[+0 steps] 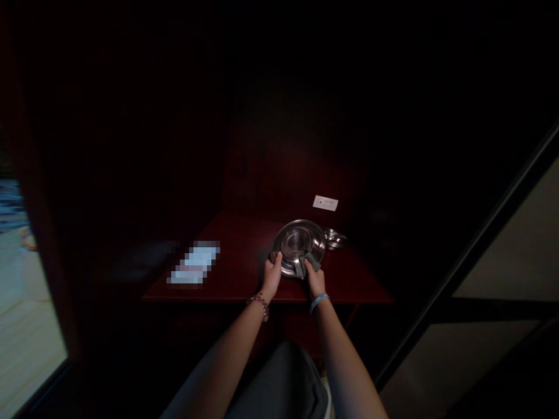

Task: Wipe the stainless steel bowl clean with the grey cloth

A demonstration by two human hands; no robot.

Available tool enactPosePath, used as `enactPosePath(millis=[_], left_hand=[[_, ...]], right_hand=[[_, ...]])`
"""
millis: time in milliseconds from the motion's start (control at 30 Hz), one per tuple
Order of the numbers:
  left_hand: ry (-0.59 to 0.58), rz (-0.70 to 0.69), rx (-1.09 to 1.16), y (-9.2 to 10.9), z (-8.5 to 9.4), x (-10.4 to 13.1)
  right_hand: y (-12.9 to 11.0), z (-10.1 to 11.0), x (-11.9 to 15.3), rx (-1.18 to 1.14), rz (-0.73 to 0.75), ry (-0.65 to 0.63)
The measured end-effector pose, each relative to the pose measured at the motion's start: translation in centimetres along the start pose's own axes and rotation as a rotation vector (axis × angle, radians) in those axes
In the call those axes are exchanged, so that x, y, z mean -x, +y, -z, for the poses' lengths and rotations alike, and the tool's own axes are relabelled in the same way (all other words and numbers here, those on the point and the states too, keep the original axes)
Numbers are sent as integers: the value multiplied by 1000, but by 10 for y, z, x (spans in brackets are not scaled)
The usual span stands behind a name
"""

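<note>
A shiny round metal plate [299,240] is held up, tilted toward me, above a dark red table. My left hand [272,274] grips its lower left rim, the thumb lying over the edge and the other fingers hidden behind. At the lower right rim, my right hand [315,278] is closed on a grey cloth [311,263], which it presses against the plate. Just behind the plate's right side sits a small stack of metal bowls [335,239], partly covered by the plate.
The red tabletop [236,256] runs back to a dark wall with a white socket panel [325,203]. A blurred-out pale rectangle [195,263] lies on the left part. My knee [279,384] is below the front edge. A bright opening shows at far left.
</note>
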State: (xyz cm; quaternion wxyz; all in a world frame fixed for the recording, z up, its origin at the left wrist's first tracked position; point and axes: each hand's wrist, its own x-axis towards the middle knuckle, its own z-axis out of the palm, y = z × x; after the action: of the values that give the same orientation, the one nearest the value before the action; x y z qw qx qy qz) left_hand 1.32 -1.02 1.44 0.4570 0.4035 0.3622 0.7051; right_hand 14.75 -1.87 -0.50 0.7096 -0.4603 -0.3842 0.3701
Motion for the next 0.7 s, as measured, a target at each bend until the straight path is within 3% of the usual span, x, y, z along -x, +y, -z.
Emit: enactPosePath(millis=[167,300,467,700], left_hand=[[-194,22,74,2,-5,8],[-369,119,-44,-9,-6,13],[-287,99,-96,-18,-5,9],[-176,126,31,-5,-9,9]], right_hand=[[-3,2,1,-79,-25,-3],[-8,2,5,-138,-47,-76],[-8,0,8,-149,-68,-118],[-11,-2,8,-133,-103,-36]])
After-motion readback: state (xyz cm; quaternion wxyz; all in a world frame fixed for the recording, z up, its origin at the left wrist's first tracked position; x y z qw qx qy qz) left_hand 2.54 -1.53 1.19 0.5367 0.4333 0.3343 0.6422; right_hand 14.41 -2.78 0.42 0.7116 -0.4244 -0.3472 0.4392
